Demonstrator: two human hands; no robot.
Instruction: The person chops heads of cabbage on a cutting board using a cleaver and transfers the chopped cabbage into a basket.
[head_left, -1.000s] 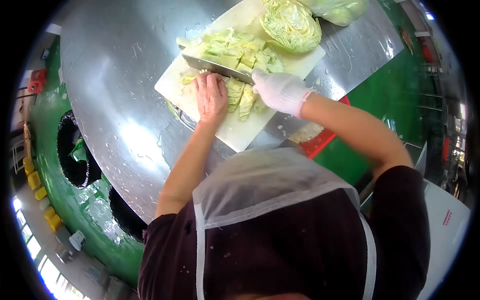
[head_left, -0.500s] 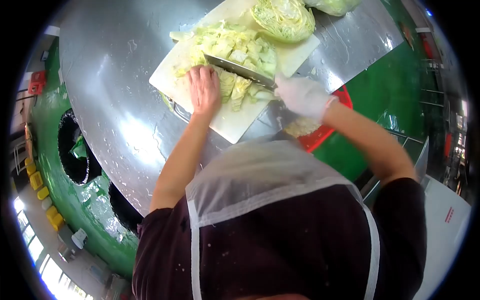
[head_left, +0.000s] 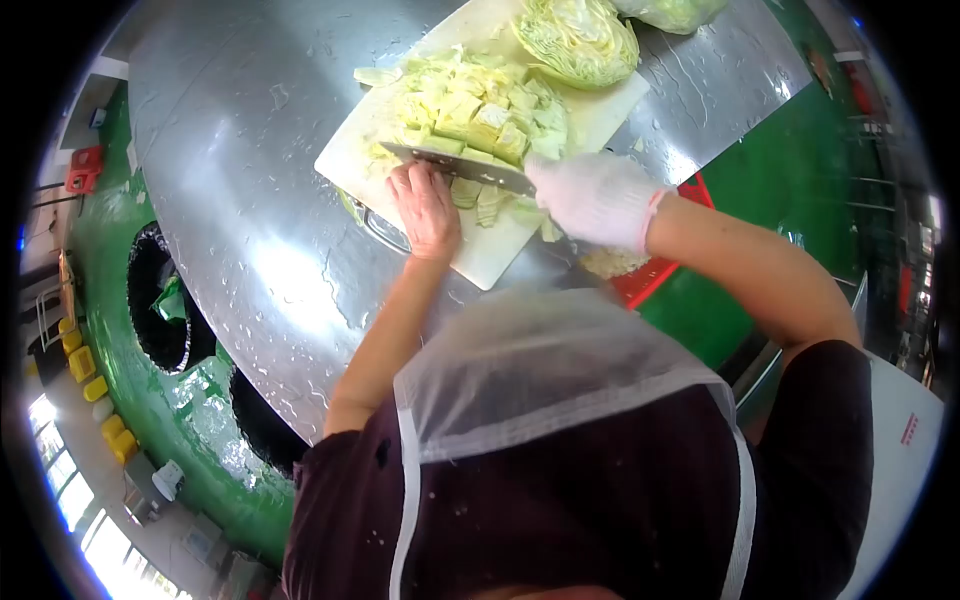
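Note:
My gloved right hand is wrapped round the handle of a cleaver. Its broad blade points left, among pale green cabbage on a white cutting board. Bare and bent at the fingers, my left hand presses on the cabbage at the near side of the blade, its fingertips close to the steel. Beyond the blade lies a heap of chopped cabbage. A few cut strips show on the near side, partly under the blade. A cut cabbage half rests at the board's far right corner.
The board lies on a wet steel table. Another cabbage sits at the far edge. Below the table's right edge is a red crate with pale scraps. Black-lined bins stand on the green floor at left.
The cleaver has come nearer to me and to the left, its blade lying at a flatter angle. My left hand has drawn back slightly, and the chopped heap has grown on the near side.

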